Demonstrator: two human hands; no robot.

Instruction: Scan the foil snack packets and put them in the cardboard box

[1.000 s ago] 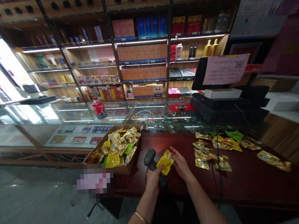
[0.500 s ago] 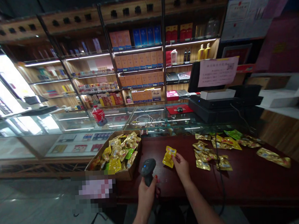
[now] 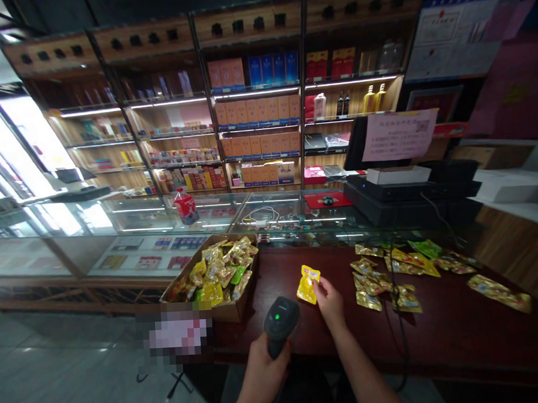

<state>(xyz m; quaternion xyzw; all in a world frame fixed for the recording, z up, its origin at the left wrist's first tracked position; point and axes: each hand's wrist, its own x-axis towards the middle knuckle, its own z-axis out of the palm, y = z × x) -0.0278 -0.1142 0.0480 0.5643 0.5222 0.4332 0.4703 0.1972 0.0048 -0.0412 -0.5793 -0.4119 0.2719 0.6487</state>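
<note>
My left hand (image 3: 269,359) is wrapped round the handle of a dark barcode scanner (image 3: 281,316), whose top shows a small green light. Between the fingers of my right hand (image 3: 331,303) is a yellow snack packet (image 3: 308,285), held above the dark red table (image 3: 273,282) just ahead and right of the scanner. A bright patch shows on the packet's face. To the left, an open cardboard box (image 3: 232,311) holds a heap of gold, yellow and green packets. More gold packets (image 3: 370,280) lie loose on the table to the right of my right hand.
A black cable (image 3: 397,315) runs down across the table at right. Behind it stand a glass display counter (image 3: 234,218), a red bottle (image 3: 185,206), a mouse (image 3: 327,201) on a red mat and a monitor with a pink sheet (image 3: 401,135). Stocked shelves (image 3: 258,92) line the back.
The scanner has swung round so its head points toward the packet, and its light has turned from blue to green. A bright patch has appeared on the packet. The view has shifted slightly.
</note>
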